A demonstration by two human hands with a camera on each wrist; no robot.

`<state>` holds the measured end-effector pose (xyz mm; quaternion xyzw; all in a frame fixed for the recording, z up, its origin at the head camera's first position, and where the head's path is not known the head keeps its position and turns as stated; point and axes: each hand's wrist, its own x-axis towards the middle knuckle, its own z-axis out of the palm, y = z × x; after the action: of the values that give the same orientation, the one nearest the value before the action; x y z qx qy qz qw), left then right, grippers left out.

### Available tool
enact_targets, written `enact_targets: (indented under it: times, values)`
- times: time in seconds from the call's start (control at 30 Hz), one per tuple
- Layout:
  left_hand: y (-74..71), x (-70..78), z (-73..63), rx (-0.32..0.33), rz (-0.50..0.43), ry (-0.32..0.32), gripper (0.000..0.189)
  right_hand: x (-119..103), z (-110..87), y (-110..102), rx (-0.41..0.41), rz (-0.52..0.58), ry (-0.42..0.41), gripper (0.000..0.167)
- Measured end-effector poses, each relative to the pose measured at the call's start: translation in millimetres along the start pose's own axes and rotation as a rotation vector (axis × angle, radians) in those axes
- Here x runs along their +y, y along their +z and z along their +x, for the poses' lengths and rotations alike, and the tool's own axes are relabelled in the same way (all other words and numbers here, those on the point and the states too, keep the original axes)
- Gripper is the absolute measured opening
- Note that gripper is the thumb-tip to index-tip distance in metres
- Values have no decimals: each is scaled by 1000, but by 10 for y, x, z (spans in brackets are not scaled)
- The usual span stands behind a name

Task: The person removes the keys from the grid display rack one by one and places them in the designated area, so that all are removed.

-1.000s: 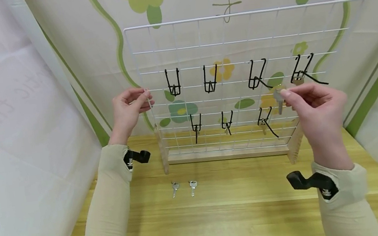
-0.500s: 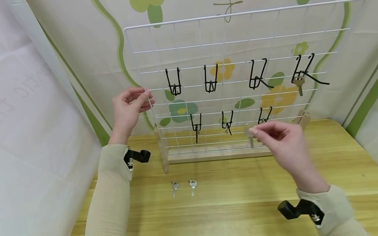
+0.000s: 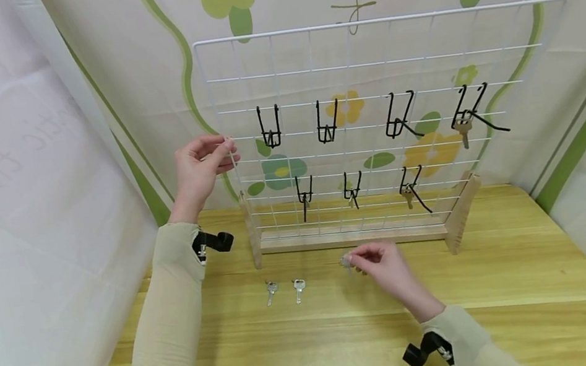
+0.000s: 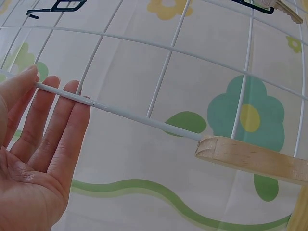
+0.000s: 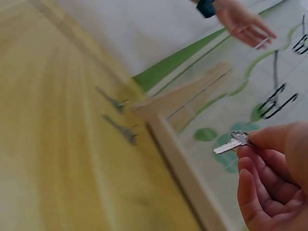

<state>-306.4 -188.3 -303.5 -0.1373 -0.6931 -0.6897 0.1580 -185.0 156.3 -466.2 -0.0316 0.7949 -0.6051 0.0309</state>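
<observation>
My left hand point(image 3: 198, 168) pinches the left side rod of a white wire grid rack point(image 3: 377, 20); the left wrist view shows thumb and fingertips at the rod point(image 4: 120, 111). Low over the table, in front of the rack's base, my right hand point(image 3: 390, 272) holds a silver key point(image 5: 228, 146) with a ring, between thumb and fingers. Two more silver keys, a left one point(image 3: 271, 292) and a right one point(image 3: 299, 290), lie on the tabletop to its left.
Black hooks point(image 3: 272, 139) hang on the grid in two rows. A key point(image 3: 464, 134) hangs from the upper right hook, another key point(image 3: 409, 195) from the lower right one. The rack's wooden base point(image 3: 354, 238) stands on the wooden table point(image 3: 317, 354). Patterned cloth hangs behind.
My right hand has carried its key from in front of the right-hand hooks down and left, to low over the table. The left hand has stayed at the rack's side.
</observation>
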Motion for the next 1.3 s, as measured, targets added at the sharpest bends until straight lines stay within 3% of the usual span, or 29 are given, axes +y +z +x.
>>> enact_targets:
  times: [0.2, 0.4, 0.77, 1.3]
  values:
    - [2, 5, -7, -1, -8, -5, 22, 315, 70, 249, -64, 29, 46, 10]
    - [6, 25, -15, 2, 3, -3, 22, 442, 166, 412, -111, 6, 60, 12]
    - [12, 20, -10, 7, 14, -12, 23, 413, 246, 536, -195, -107, 30, 16]
    - [7, 21, -9, 11, 17, -19, 24, 310, 219, 564, -204, -206, 48, 9]
